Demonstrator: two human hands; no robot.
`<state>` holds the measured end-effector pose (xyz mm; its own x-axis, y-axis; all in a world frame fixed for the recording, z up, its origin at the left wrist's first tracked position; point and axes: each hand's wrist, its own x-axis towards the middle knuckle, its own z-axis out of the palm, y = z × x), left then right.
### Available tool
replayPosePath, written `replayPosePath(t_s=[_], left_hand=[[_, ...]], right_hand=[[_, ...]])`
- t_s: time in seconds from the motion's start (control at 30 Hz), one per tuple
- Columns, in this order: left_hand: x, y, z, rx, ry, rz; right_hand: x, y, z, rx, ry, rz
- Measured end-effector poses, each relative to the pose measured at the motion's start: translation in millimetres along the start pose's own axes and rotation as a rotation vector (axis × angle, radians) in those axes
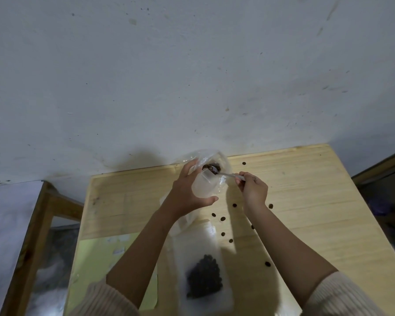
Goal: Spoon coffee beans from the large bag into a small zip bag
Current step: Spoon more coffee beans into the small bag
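Several beans litter the table — left hand grips the zip bag, right hand pinches a loaded spoon — a tilt risks spilling more.

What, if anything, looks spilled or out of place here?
Loose coffee beans lie scattered on the wooden table, around the right hand that holds the spoon and its forearm. They sit outside any bag.

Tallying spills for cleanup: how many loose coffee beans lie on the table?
9. One loose bean by the far edge, right of the large bag; one right of the right hand, at the wrist; seven between the forearms. Arms or bags may hide more.
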<state>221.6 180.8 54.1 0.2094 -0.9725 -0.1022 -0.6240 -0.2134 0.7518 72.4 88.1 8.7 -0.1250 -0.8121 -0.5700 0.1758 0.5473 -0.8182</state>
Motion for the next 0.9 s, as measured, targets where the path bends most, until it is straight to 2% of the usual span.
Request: replayPosePath(t_s=[0.13, 0.27, 0.5, 0.7, 0.9], left_hand=[[3, 6, 1, -0.108, 0.081, 0.024], [7, 4, 6, -0.124, 0.113, -0.040], [4, 3, 11, 0.049, 0.047, -0.158], [3, 7, 16, 0.159, 0.080, -0.092], [3, 4, 22, 0.226, 0.117, -0.005]], right_hand=[[-2, -14, -7, 0.085, 0.045, -0.036], [-3, -31, -17, 0.166, 0.062, -0.095], [-14, -44, -32, 0.160, 0.025, -0.203], [-31, -60, -39, 0.131, 0.015, -0.337], [-50, -66, -31, -0.022, -0.211, -0.504]])
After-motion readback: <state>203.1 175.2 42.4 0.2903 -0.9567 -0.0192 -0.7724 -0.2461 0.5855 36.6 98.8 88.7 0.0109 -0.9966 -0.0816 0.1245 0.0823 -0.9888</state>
